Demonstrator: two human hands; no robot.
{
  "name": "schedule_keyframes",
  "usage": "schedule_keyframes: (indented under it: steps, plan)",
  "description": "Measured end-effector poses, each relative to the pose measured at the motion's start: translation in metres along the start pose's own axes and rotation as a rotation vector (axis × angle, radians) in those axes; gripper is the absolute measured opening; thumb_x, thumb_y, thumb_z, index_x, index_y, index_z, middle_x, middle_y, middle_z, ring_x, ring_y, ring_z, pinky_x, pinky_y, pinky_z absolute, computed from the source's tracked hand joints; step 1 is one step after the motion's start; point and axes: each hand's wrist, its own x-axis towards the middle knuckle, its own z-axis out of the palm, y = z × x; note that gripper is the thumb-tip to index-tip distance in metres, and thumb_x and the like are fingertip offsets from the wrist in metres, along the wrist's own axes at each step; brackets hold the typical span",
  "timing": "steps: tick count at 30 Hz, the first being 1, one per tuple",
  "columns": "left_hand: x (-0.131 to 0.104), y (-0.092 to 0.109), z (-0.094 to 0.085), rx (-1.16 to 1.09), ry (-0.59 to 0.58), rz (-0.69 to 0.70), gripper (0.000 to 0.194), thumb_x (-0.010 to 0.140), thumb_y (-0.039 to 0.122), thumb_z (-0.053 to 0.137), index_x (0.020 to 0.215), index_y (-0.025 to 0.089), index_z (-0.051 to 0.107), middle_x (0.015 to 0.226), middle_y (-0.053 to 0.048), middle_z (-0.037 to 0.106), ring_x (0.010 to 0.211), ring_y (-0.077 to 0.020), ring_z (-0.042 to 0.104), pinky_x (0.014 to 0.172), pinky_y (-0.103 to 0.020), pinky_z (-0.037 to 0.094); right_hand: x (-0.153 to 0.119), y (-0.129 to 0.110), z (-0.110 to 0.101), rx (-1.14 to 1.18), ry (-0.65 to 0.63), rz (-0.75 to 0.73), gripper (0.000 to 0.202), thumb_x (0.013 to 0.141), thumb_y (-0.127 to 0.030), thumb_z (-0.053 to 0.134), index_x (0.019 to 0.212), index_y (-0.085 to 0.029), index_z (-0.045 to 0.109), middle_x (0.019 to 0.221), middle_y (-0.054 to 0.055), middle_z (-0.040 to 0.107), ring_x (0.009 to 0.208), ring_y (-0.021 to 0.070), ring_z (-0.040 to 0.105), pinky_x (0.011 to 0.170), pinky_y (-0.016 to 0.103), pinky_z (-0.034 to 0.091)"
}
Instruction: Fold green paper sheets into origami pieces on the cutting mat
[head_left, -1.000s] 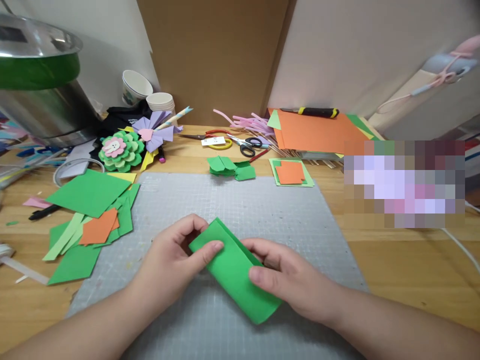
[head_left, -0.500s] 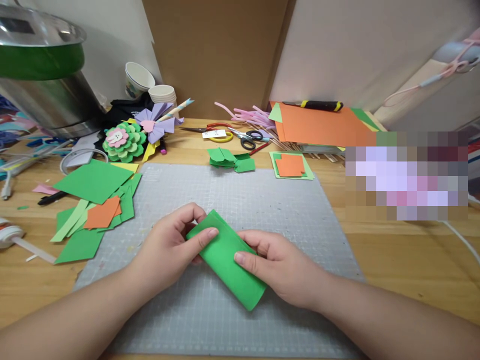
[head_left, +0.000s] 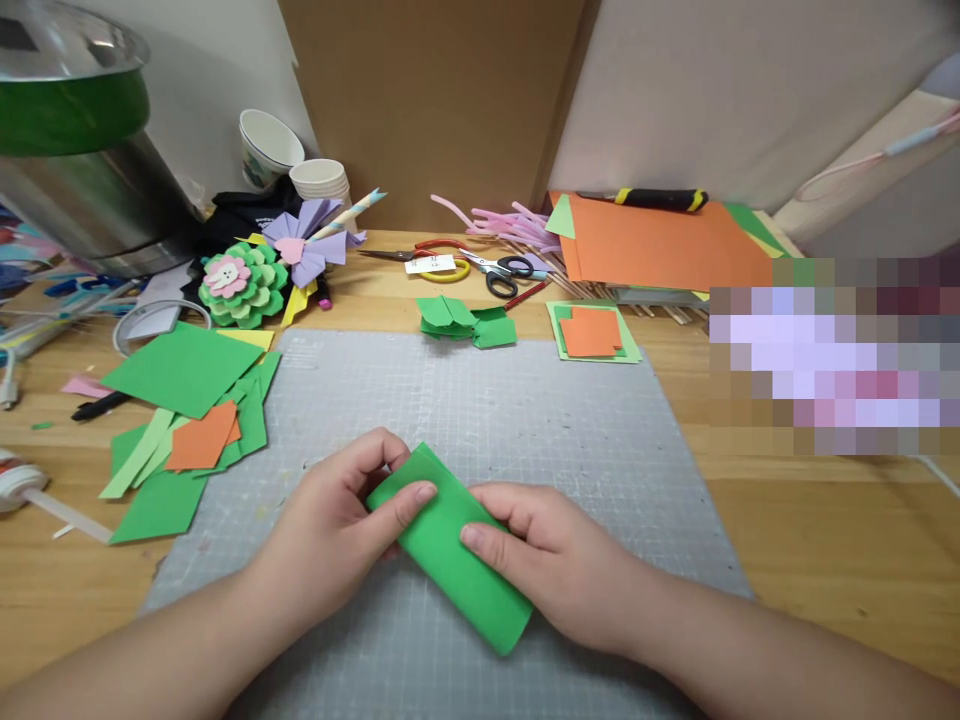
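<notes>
A folded sheet of green paper (head_left: 457, 560) is held slantwise between both hands, above the grey cutting mat (head_left: 360, 390). My left hand (head_left: 345, 520) pinches its upper left end, thumb on top and fingers behind. On the right edge, my right hand (head_left: 540, 550) grips the paper with the thumb on the front face; its other fingers are partly hidden behind. Small folded green paper pieces (head_left: 457, 318) lie at the mat's far edge. Right of them rests a stack of orange and green paper squares (head_left: 591, 332).
Loose green and orange paper scraps (head_left: 184, 370) lie at left, beside a glue bottle (head_left: 30, 480). Paper flowers (head_left: 240, 280), scissors (head_left: 499, 272), a yellow-black cutter (head_left: 664, 200) on orange sheets (head_left: 652, 245), paper cups (head_left: 270, 145) and a steel pot (head_left: 82, 180) line the back.
The view has shifted slightly, so the hands and paper appear a little lower. Both hands keep the same hold on the folded green paper.
</notes>
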Motion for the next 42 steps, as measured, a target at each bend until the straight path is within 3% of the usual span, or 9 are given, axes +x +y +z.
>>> schedule_keyframes:
  steps: [6, 12, 20, 24, 26, 29, 34, 42]
  plan:
    - [-0.001, 0.003, 0.003, -0.042, -0.020, -0.056, 0.023, 0.085, 0.037, 0.058, 0.073, 0.022, 0.046, 0.063, 0.006, 0.043, 0.053, -0.0093, 0.041, 0.046, -0.019, 0.038, -0.001, 0.000, 0.001, -0.042, -0.001, 0.017, 0.021, 0.094, -0.032, 0.044, 0.086, -0.018, 0.057, 0.071, -0.002, 0.045, 0.063, 0.0112, 0.040, 0.055, 0.022, 0.033]
    - [-0.001, 0.003, 0.003, 0.020, -0.004, -0.019, 0.022, 0.085, 0.034, 0.058, 0.072, 0.021, 0.046, 0.062, 0.006, 0.043, 0.056, -0.0105, 0.042, 0.050, -0.021, 0.037, 0.000, -0.003, 0.001, -0.106, 0.011, 0.037, 0.023, 0.095, -0.033, 0.042, 0.080, -0.018, 0.052, 0.067, -0.003, 0.044, 0.060, 0.0107, 0.039, 0.053, 0.022, 0.033]
    - [0.003, 0.001, -0.003, 0.050, 0.055, 0.001, 0.021, 0.083, 0.033, 0.060, 0.072, 0.021, 0.047, 0.064, 0.006, 0.044, 0.052, -0.0093, 0.041, 0.046, -0.020, 0.036, 0.007, -0.007, 0.011, -0.240, 0.125, 0.070, 0.026, 0.096, -0.031, 0.038, 0.074, -0.019, 0.048, 0.065, -0.003, 0.043, 0.058, 0.0110, 0.039, 0.051, 0.023, 0.031]
    - [0.003, 0.003, 0.000, -0.001, 0.047, -0.038, 0.021, 0.083, 0.034, 0.060, 0.074, 0.021, 0.046, 0.064, 0.006, 0.043, 0.051, -0.0089, 0.041, 0.043, -0.018, 0.037, 0.008, -0.005, 0.013, -0.189, 0.142, 0.045, 0.028, 0.095, -0.033, 0.038, 0.073, -0.018, 0.048, 0.063, -0.003, 0.040, 0.057, 0.0110, 0.037, 0.051, 0.023, 0.031]
    - [0.003, 0.006, 0.001, -0.070, 0.072, -0.064, 0.020, 0.080, 0.035, 0.063, 0.083, 0.022, 0.049, 0.068, 0.006, 0.046, 0.051, -0.0089, 0.044, 0.041, -0.017, 0.039, 0.007, -0.005, 0.012, -0.153, 0.126, 0.025, 0.030, 0.095, -0.035, 0.039, 0.072, -0.018, 0.048, 0.063, -0.003, 0.039, 0.057, 0.0110, 0.037, 0.051, 0.023, 0.032]
    - [0.001, 0.010, 0.002, -0.196, 0.085, -0.144, 0.035, 0.076, 0.038, 0.067, 0.103, 0.025, 0.049, 0.074, 0.006, 0.052, 0.046, -0.0082, 0.045, 0.036, -0.017, 0.037, 0.004, -0.003, 0.011, -0.141, 0.118, -0.031, 0.030, 0.095, -0.036, 0.040, 0.076, -0.018, 0.053, 0.065, -0.002, 0.043, 0.059, 0.0115, 0.039, 0.054, 0.023, 0.033]
    - [-0.002, 0.012, 0.000, -0.197, -0.036, -0.221, 0.030, 0.077, 0.046, 0.064, 0.069, 0.018, 0.057, 0.051, 0.008, 0.043, 0.038, -0.0054, 0.036, 0.037, -0.017, 0.027, 0.000, 0.000, 0.014, -0.185, 0.135, -0.105, 0.033, 0.097, -0.035, 0.038, 0.085, -0.018, 0.063, 0.072, 0.000, 0.052, 0.064, 0.0130, 0.044, 0.059, 0.025, 0.036]
    - [-0.007, 0.016, 0.004, -0.277, -0.015, -0.193, 0.024, 0.075, 0.041, 0.066, 0.069, 0.019, 0.060, 0.053, 0.007, 0.044, 0.042, -0.0068, 0.036, 0.039, -0.018, 0.028, -0.004, 0.002, 0.012, -0.184, 0.109, -0.098, 0.032, 0.097, -0.035, 0.038, 0.093, -0.020, 0.066, 0.074, 0.001, 0.055, 0.069, 0.0144, 0.048, 0.062, 0.026, 0.039]
